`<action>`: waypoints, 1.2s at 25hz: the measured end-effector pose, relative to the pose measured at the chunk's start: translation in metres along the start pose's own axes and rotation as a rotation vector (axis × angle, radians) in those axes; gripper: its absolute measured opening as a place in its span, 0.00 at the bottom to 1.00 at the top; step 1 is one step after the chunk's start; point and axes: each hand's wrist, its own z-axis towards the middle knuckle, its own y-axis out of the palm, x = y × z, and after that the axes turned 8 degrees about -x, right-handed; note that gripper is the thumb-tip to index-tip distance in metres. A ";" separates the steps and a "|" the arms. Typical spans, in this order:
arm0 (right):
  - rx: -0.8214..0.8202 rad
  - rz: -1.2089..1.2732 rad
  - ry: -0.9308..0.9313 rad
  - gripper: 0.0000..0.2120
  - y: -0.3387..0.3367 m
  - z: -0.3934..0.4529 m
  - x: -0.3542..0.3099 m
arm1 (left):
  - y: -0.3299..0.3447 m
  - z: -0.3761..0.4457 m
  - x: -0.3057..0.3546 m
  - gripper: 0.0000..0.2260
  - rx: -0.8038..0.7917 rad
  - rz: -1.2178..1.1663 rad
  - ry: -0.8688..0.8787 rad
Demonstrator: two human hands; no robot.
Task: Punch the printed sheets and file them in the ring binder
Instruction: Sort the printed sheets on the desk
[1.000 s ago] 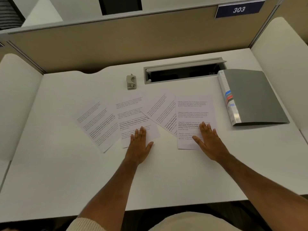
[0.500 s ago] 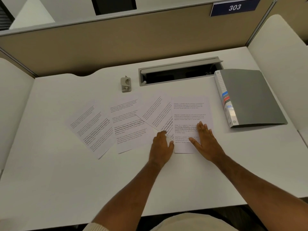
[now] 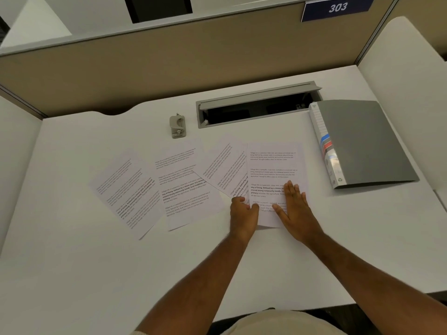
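Note:
Several printed sheets lie fanned across the white desk. On the lower half of the rightmost sheet, my right hand presses flat with its fingers spread. My left hand is curled at that sheet's left edge, its thumb on the sheet. The fingers pinch the lower corner of the neighbouring sheet. Two more sheets lie further left, untouched. A small grey hole punch stands behind the sheets. The grey ring binder lies closed at the right.
An open cable slot is set into the desk behind the sheets. A beige divider closes the back, and white side panels flank the desk. A blue 303 sign hangs at top right.
My left hand has moved right from the middle sheet to the left edge of the rightmost sheet and curled its fingers. The right hand has stayed flat on that sheet.

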 end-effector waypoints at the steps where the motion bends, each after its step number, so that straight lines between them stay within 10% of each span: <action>1: 0.007 0.009 -0.002 0.39 0.002 0.000 0.000 | 0.000 0.001 0.005 0.15 -0.007 -0.021 -0.007; 12: 0.037 0.071 -0.065 0.38 0.006 -0.002 0.006 | -0.006 0.030 0.036 0.17 -0.090 0.036 0.103; 30: 0.011 0.922 0.074 0.17 -0.089 0.030 -0.050 | -0.067 0.012 0.028 0.17 -0.081 -0.221 0.248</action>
